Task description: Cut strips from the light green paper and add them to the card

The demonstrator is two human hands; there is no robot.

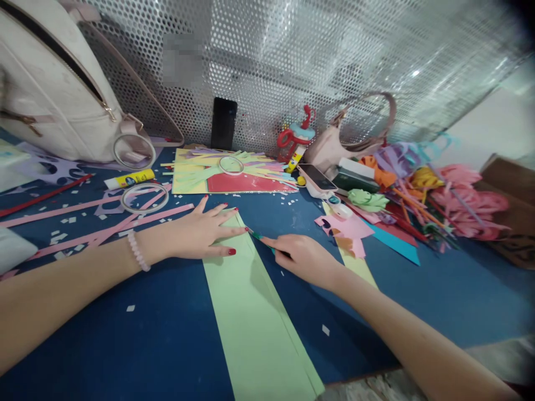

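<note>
A long pale green paper lies on the blue table, stretching from the middle to the front edge and apparently folded or layered along its right side. My left hand, with a beaded bracelet at the wrist, presses its far end with the fingers spread flat. Just right of it, my right hand is closed around a slim teal craft knife. The knife's tip meets the paper's right edge near the far corner, close to my left fingertips. Most of its handle is hidden in my fist.
Pink strips, a tape roll and a glue stick lie left. Behind are cut strips on a red-and-yellow packet and an upright phone. Paper flowers and pink scraps crowd the right; a bag stands far left.
</note>
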